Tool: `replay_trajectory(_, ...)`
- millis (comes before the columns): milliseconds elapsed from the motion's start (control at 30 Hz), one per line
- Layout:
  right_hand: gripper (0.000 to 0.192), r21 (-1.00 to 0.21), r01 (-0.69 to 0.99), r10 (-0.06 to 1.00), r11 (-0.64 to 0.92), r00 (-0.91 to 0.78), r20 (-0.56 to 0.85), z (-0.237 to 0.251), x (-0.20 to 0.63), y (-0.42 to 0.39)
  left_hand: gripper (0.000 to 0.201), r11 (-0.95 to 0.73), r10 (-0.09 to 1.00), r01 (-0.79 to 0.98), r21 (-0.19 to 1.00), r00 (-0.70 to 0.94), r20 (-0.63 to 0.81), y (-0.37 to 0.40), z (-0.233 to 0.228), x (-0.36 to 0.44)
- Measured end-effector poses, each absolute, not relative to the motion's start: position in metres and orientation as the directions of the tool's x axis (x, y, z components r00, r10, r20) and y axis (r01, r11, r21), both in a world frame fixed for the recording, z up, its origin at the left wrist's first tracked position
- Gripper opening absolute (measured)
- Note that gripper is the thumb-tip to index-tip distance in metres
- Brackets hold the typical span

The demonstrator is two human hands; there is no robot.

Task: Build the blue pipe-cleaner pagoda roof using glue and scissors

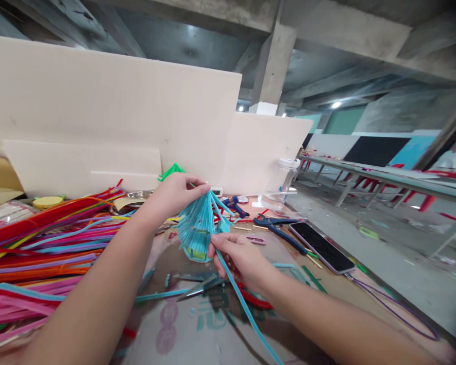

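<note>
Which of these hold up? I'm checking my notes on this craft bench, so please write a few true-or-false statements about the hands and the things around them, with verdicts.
1. The left hand pinches the top of a blue pipe-cleaner bundle. True.
2. The right hand holds the scissors. False: the scissors lie on the table under the hands; the right hand grips a long blue pipe cleaner.
3. A smartphone lies to the right of the hands, screen dark. True.
4. The pile of loose pipe cleaners is all blue. False: it mixes red, pink, orange, purple and blue.
</note>
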State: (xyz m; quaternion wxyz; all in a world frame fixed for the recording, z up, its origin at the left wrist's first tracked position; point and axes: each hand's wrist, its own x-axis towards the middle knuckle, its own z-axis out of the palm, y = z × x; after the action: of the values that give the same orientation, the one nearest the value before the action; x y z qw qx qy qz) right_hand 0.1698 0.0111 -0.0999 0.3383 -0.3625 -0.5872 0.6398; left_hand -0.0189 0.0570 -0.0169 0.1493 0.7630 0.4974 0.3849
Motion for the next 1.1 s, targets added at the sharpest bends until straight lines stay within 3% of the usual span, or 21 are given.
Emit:
replay_trajectory(400,0.038,-0.996,0.004,0.854,-0.093,-0.515,-0.082,-0.098,0.169,0.009,0.047,-0.445,0.877,0.709,0.546,0.223,0.426,0.054,-0.013,-0.022)
replay_trajectory(800,0.037,-0.996,-0.005,0.858,-0.088,-0.508,-0.073,-0.100,0.169,0.006,0.034,-0.477,0.873,0.667,0.572,0.283,0.398,0.049,-0.010,-0.020)
replay_trajectory(1100,0.038,-0.981,-0.144,0.854,-0.133,-0.519,-0.039,-0.112,0.166,0.003,0.037,-0.464,0.879,0.680,0.568,0.271,0.394,0.051,-0.010,-0.021)
